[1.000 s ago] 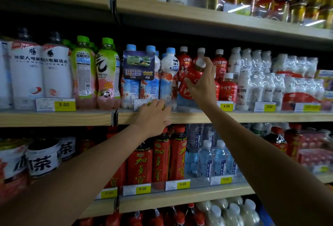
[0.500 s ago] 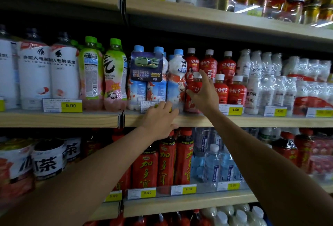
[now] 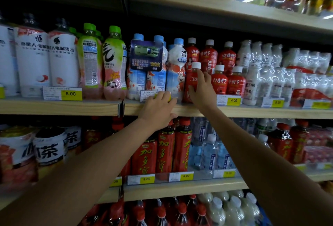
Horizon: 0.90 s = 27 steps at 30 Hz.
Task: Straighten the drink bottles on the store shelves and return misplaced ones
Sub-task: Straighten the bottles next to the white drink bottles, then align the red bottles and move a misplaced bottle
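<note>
The right hand (image 3: 202, 89) cupped the small red white-capped plastic juice bottle (image 3: 191, 81) at the near shelf edge, left hand (image 3: 157, 108) spread flat on the wooden shelf lip (image 3: 72, 106); it wanted squaring upright, label forward, beside its red neighbours (image 3: 219, 81).

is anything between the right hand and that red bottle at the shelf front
Nothing visible: the right hand is already wrapped on the red bottle, fingers reaching up near its white cap.
</note>
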### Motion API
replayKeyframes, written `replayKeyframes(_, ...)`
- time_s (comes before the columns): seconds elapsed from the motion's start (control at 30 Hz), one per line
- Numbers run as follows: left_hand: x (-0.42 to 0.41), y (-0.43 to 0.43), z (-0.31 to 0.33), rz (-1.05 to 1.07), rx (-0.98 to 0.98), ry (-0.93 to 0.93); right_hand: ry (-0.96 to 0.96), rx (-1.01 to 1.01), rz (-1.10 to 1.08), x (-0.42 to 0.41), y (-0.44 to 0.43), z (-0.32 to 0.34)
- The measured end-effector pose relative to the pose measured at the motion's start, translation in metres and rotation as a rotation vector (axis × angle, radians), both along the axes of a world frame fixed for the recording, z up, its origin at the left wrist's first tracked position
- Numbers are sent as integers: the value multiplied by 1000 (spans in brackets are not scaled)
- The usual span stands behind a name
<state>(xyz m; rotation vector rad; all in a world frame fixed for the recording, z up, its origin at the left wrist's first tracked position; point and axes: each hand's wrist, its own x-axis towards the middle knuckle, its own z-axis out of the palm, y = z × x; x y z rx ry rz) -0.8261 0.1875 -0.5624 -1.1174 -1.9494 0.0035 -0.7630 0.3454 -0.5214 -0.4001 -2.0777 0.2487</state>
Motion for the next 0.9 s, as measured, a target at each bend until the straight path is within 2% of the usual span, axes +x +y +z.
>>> replayKeyframes(0.13,5,1,-3,42,26,-24,11,45,-54,13,-11,-12)
replayKeyframes(0.47,22,1,-11,104,68,-133,-166,273,-124,47,-8,-58)
replayKeyframes(0.77,34,-8,-33,184,22,-121,-305,248,-156,53,-19,-76)
replayKeyframes(0.9,44,-19,-62,113,46,-172,-361,261,-183,64,-30,-92)
